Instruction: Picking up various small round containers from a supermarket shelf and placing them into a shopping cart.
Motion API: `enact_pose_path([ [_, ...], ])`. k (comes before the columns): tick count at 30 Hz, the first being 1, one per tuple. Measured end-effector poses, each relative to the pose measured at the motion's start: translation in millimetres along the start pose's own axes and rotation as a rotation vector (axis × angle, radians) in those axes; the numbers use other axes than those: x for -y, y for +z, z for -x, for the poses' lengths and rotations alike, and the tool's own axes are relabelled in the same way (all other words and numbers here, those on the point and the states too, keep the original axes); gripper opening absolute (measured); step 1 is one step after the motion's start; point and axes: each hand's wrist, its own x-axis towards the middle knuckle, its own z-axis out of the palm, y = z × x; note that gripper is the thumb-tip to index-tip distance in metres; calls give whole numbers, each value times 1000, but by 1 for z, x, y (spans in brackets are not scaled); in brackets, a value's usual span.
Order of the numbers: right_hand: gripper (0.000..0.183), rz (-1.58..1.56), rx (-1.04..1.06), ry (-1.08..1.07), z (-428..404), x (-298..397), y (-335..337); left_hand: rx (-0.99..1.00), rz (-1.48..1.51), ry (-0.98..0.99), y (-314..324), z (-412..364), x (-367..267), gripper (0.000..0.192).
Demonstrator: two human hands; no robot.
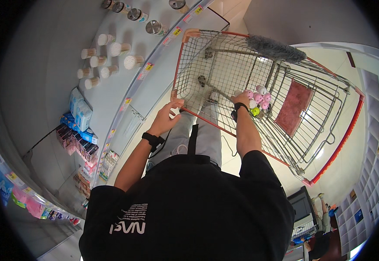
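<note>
A wire shopping cart (225,55) with a red rim stands in front of me. My left hand (165,117) is at its near left corner (176,98), fingers apart, fingertips touching or just over the corner piece. Over the rim, my right hand (241,99) reaches into the basket, beside a cluster of small round pink items (258,98). White ones (262,90) and a yellow-green one (255,111) are grouped with them. The right fingers are partly hidden, and whether they grip one of these items is unclear. Both wrists wear black bands.
A shelf on the left holds tubs of cotton swabs (121,49), lidded jars (155,27), blue-white packs (80,109) and boxes (77,140). A grey fuzzy cover (276,49) wraps the cart's far rim. The red handle (339,143) is at right, near cubby shelving (368,173). A person (321,244) is at lower right.
</note>
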Motion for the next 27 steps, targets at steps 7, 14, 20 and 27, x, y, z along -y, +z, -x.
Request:
enact_pose_path([
  [7,65,19,-33,-151,18,2,-11,-278,-113,-71,-53,19,50,57],
  [14,52,-98,-251,-499,57,11,-18,-951,-428,-188,-195,8,115,67],
  [20,44,-268,-136,-675,118,44,-12,-1073,-588,-208,-293,-20,191,70],
  [27,40,-302,-83,-835,188,104,-1,-825,-589,-323,-310,-22,193,55],
])
